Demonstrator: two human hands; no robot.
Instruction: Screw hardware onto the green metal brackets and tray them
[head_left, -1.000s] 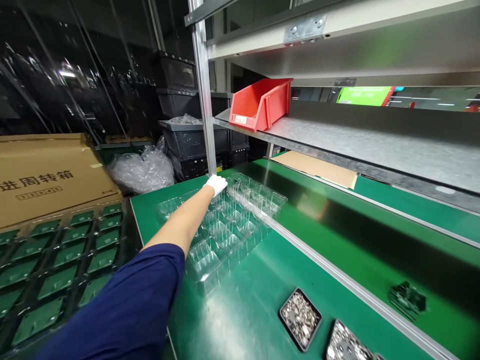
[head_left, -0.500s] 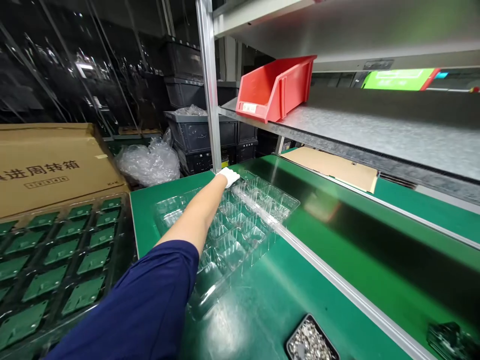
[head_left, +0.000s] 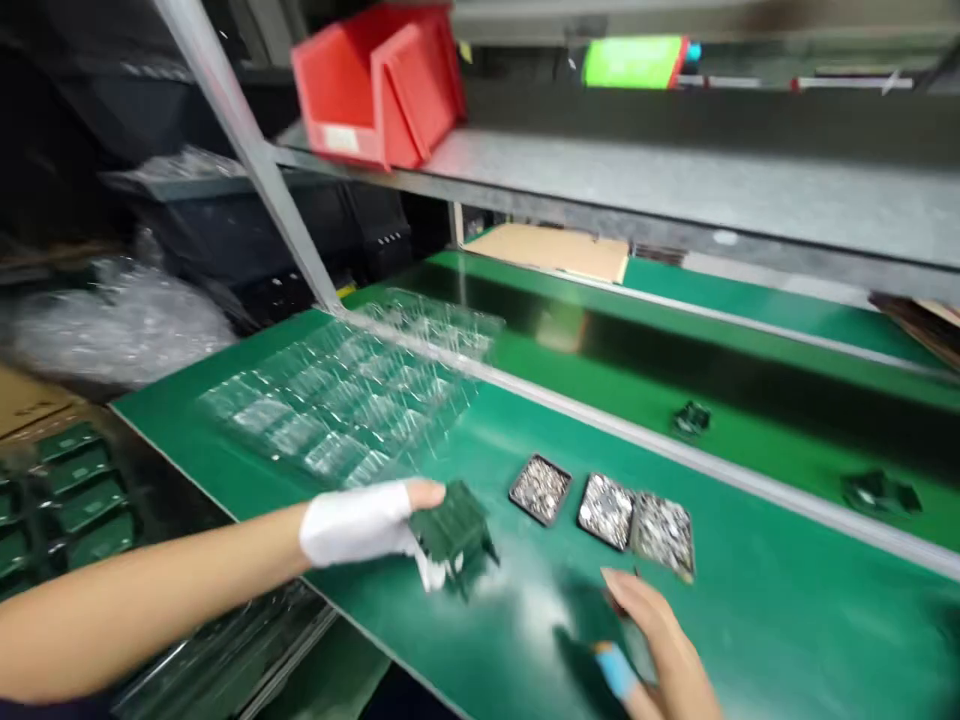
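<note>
Let the green part be the middle of the clock. It sits over the green worktop [head_left: 780, 630], toward the near edge; whether it touches down is too blurry to tell. The biggest worry is that the green part [head_left: 454, 525] could drop. The left hand [head_left: 367, 520], in a white glove, comes in from nine o'clock and pinches it with the thumb on top and fingers below. The cloth might slip on the hard part, so a loose grip could let it fall and snap its thin legs [head_left: 491, 552].

The right hand [head_left: 664, 650] is at four o'clock, with a blue band [head_left: 616, 670] on one finger. It is too smeared to tell if its grip is spread or holding something. A quick swing up toward two o'clock could bump the dishes, and little bits would roll all over.

Now the things that hold things, from big to small. Near ten o'clock, past the worktop, a dark bin [head_left: 206, 235] has crinkly clear plastic on top. At nine o'clock, a dark tray [head_left: 37, 510] holds rows of flat green pieces [head_left: 90, 505]. Between ten and eleven, a clear tray [head_left: 330, 390] with many cups lies on the worktop. Just before twelve, a red bin [head_left: 420, 90] sits on a shelf [head_left: 675, 205]; its inside is hard to see. Around two to three o'clock, three small dishes [head_left: 529, 512] are full of tiny shiny bits [head_left: 541, 486].
</note>
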